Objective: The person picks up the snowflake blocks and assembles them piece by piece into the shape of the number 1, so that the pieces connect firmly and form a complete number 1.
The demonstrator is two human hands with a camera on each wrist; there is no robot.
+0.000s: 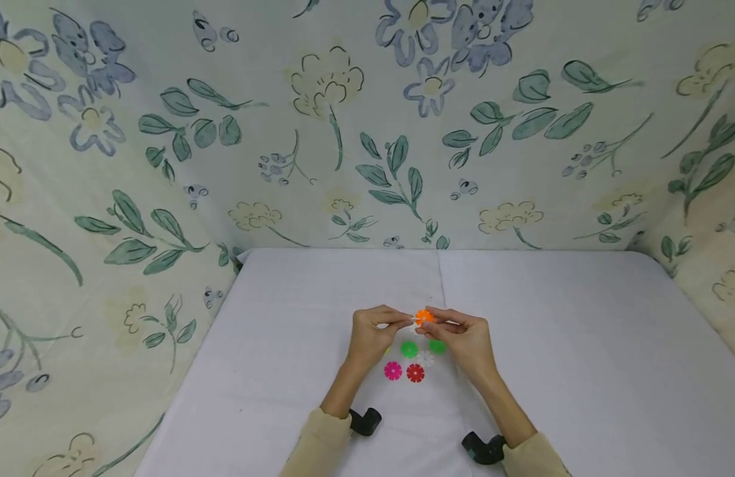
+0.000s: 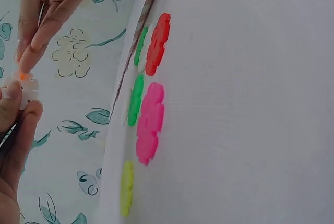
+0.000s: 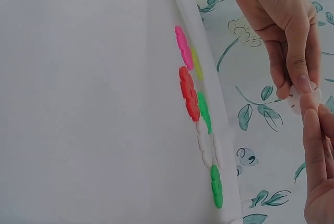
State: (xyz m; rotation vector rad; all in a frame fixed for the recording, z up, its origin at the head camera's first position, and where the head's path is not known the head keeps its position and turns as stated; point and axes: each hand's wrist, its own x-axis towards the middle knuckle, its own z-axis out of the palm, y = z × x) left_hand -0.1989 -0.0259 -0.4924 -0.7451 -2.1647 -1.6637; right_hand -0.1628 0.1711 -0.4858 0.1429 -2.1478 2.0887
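Above the white table, both hands meet fingertip to fingertip. My left hand (image 1: pixel 370 334) pinches a white notched plastic disc (image 2: pixel 30 89) between thumb and fingers. An orange notched disc (image 1: pixel 424 318) is in the fingertips of my right hand (image 1: pixel 470 341). The left wrist view shows an orange edge against the white disc, with much of the orange piece hidden by fingers. Below the hands lie a pink disc (image 1: pixel 393 370), a red disc (image 1: pixel 415 373), a green disc (image 1: pixel 410 349) and a second green disc (image 1: pixel 437 346). A yellow disc (image 2: pixel 127 188) is mostly hidden behind my left hand in the head view.
A loose white disc (image 1: pixel 425 358) lies between the red and green ones. White cloth (image 1: pixel 558 331) covers the table, and a flowered curtain (image 1: pixel 320 165) rises behind it and at the sides. Black angled pieces (image 1: pixel 365 422) show by both wrists.
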